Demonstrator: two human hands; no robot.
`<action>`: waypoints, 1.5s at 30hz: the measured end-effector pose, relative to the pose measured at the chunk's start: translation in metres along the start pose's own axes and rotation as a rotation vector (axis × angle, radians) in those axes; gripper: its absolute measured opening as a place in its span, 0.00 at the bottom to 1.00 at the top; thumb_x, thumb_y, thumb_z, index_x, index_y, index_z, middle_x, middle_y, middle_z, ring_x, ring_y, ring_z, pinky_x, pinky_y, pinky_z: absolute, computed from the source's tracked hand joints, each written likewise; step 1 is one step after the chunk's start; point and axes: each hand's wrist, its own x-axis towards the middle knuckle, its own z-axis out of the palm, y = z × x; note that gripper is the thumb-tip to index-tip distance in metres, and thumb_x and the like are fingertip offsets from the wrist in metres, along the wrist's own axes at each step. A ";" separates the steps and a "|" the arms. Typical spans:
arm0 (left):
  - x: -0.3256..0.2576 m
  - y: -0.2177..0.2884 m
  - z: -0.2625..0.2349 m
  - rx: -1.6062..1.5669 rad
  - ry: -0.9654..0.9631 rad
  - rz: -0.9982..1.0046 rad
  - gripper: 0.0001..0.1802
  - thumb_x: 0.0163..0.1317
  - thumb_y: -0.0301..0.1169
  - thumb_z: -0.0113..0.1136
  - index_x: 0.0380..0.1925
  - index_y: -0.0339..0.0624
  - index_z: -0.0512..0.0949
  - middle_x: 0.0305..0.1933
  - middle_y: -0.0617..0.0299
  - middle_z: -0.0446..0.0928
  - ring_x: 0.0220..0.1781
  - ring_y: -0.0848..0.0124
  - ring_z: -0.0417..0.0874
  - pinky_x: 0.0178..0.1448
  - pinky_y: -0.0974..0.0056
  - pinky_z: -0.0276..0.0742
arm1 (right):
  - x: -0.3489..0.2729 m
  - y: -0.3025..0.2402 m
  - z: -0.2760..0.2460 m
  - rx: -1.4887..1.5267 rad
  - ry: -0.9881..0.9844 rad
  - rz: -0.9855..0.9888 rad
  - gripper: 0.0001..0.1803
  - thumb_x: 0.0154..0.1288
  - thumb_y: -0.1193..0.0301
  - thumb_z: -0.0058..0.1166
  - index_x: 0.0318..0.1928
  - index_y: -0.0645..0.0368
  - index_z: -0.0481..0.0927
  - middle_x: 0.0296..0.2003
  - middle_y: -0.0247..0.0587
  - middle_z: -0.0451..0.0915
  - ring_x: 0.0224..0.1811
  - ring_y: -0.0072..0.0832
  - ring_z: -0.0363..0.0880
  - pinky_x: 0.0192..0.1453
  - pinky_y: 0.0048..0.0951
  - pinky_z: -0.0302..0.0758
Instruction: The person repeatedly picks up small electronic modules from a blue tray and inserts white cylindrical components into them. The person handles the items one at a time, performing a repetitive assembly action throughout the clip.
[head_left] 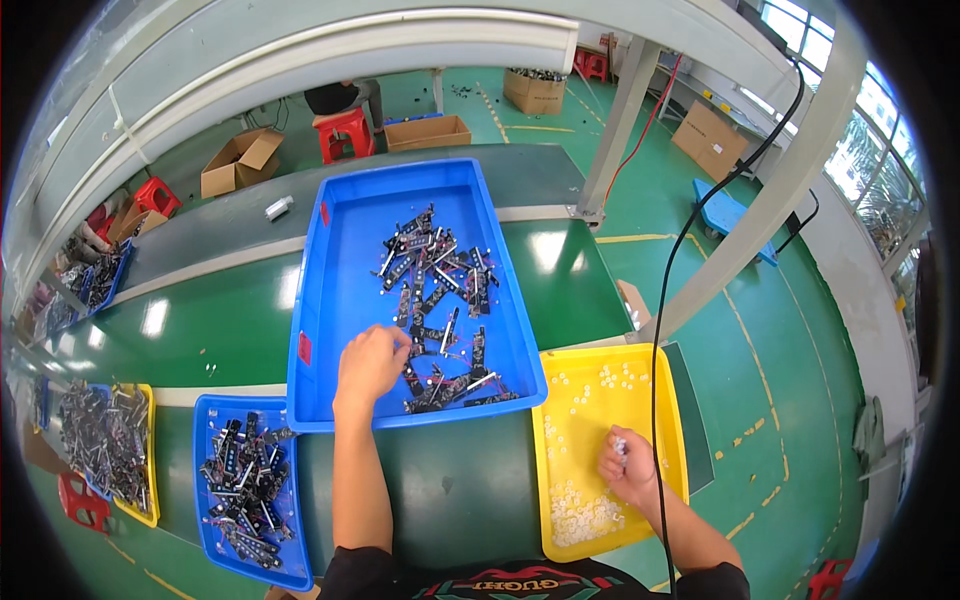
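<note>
My left hand (372, 362) reaches over the large blue tray (340, 260), fingers curled together beside a pile of small black circuit boards (430, 265) with thin wires and white strips. What its fingertips hold, if anything, is hidden. My right hand (630, 466) is above the yellow tray (672, 420), closed around several small white plastic pieces that show between thumb and fingers. More small white pieces (580, 518) lie heaped at that tray's near end, and others are scattered toward its far end.
A smaller blue tray of black boards (245, 490) stands left of my left forearm. Farther left is another yellow tray (150, 470) full of boards. A black cable (662, 300) hangs down in front of the yellow tray on the right. Someone sits on a red stool (345, 135) beyond the bench.
</note>
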 end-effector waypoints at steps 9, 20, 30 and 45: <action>-0.004 -0.007 -0.015 -0.188 0.111 0.003 0.12 0.55 0.22 0.61 0.40 0.38 0.82 0.32 0.51 0.77 0.34 0.59 0.81 0.41 0.58 0.76 | -0.004 -0.002 0.003 0.317 -0.147 0.165 0.17 0.71 0.58 0.42 0.25 0.50 0.70 0.16 0.27 0.59 0.12 0.19 0.54 0.15 0.20 0.52; -0.009 -0.009 -0.027 -0.261 0.113 -0.008 0.19 0.55 0.17 0.56 0.48 0.39 0.80 0.38 0.50 0.73 0.41 0.56 0.78 0.48 0.57 0.74 | -0.005 -0.012 0.008 0.334 -0.173 0.072 0.16 0.72 0.62 0.41 0.24 0.49 0.65 0.16 0.25 0.56 0.13 0.18 0.51 0.15 0.20 0.50; -0.013 0.003 -0.044 -0.809 -0.016 -0.013 0.20 0.56 0.15 0.55 0.50 0.36 0.79 0.37 0.61 0.69 0.41 0.72 0.72 0.48 0.66 0.71 | -0.011 -0.021 0.020 -0.149 0.015 -0.132 0.14 0.75 0.64 0.41 0.34 0.59 0.71 0.17 0.25 0.55 0.16 0.16 0.51 0.18 0.19 0.51; -0.029 0.005 -0.067 -1.736 0.237 0.070 0.22 0.55 0.17 0.53 0.53 0.29 0.72 0.47 0.54 0.76 0.42 0.68 0.77 0.50 0.63 0.74 | -0.005 -0.016 0.023 -0.016 0.067 -0.137 0.11 0.71 0.70 0.46 0.47 0.64 0.73 0.24 0.30 0.72 0.21 0.16 0.61 0.22 0.16 0.58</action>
